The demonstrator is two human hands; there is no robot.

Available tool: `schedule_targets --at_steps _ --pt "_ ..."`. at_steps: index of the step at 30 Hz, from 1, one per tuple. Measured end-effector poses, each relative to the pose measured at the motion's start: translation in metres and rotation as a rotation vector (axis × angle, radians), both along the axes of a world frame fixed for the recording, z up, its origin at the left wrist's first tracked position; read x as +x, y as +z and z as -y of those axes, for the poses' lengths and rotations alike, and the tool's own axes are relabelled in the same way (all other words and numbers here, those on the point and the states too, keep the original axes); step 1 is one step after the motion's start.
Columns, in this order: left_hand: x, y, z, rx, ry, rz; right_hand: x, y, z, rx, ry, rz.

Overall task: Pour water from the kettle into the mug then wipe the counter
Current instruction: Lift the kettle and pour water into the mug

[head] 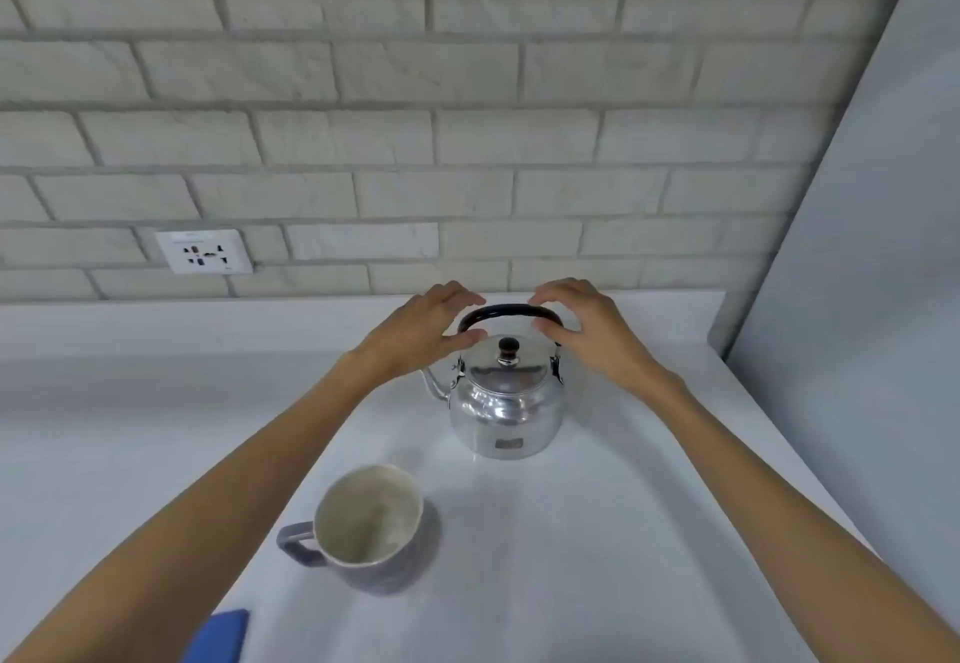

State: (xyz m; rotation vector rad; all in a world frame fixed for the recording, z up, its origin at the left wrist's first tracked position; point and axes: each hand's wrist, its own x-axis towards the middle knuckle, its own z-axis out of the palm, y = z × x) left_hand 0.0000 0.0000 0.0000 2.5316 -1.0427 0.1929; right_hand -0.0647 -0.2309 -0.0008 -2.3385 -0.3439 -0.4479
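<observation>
A shiny metal kettle (506,405) stands upright on the white counter (597,532), spout to the left, lid on, its black handle arched overhead. My left hand (423,332) hovers at the handle's left end with fingers curved and apart. My right hand (584,332) is at the handle's right end, fingers curved around it without a firm grip. A grey mug (366,527) with a cream inside stands in front of the kettle to the left, its handle pointing left; it looks empty. A blue cloth (218,636) lies at the bottom edge, partly hidden by my left forearm.
A white brick wall runs along the back of the counter, with a wall socket (204,251) at the left. A plain grey wall panel (872,247) closes off the right side. The counter stretches out to the left of the mug.
</observation>
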Motion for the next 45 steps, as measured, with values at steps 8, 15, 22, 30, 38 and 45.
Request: schedule_targets --at_steps 8,15,22,30,38,45 --pt "0.013 -0.027 0.016 -0.122 -0.031 -0.235 0.019 -0.021 0.004 0.194 0.044 -0.178" --pt "0.015 -0.037 0.032 -0.423 0.011 -0.382 0.036 -0.037 -0.001 0.366 0.037 -0.187" --pt "0.016 -0.038 0.04 -0.512 0.074 -0.355 0.043 -0.041 -0.007 0.475 -0.021 -0.11" --pt "0.004 -0.025 0.044 -0.505 0.058 -0.329 0.031 -0.028 -0.008 0.48 -0.037 -0.077" --pt "-0.024 0.033 0.047 -0.513 0.007 -0.247 0.002 0.03 -0.007 0.466 -0.043 0.059" --pt "-0.063 0.081 0.043 -0.532 -0.042 -0.165 -0.037 0.077 -0.012 0.462 -0.035 0.175"
